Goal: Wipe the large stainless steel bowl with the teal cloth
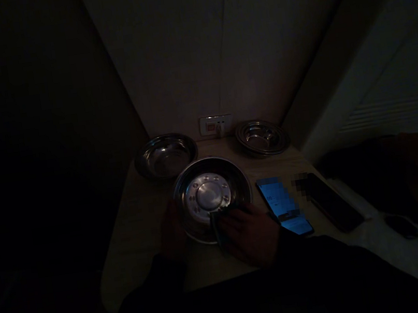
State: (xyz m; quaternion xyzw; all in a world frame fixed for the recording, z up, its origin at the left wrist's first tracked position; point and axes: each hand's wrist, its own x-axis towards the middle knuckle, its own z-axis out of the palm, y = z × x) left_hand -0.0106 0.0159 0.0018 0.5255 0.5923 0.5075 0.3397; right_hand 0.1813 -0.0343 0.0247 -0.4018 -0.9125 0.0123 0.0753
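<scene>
A shiny metal bowl with a ring of round dimples in its base lies in the middle of the small table. My left hand, dim in the shadow, grips the bowl's left rim. At the near right rim, my right hand presses a dark cloth against the bowl's inside, its fingers closed over the cloth. Most of the cloth is hidden under that hand. Behind to the left stands another metal bowl. Several smaller metal bowls are nested at the back right.
A phone with a lit blue screen lies right of my right hand, beside a dark phone-like slab. A wall socket sits behind the wooden table. Farther right, a small dark object rests on a pale surface. The room is very dark.
</scene>
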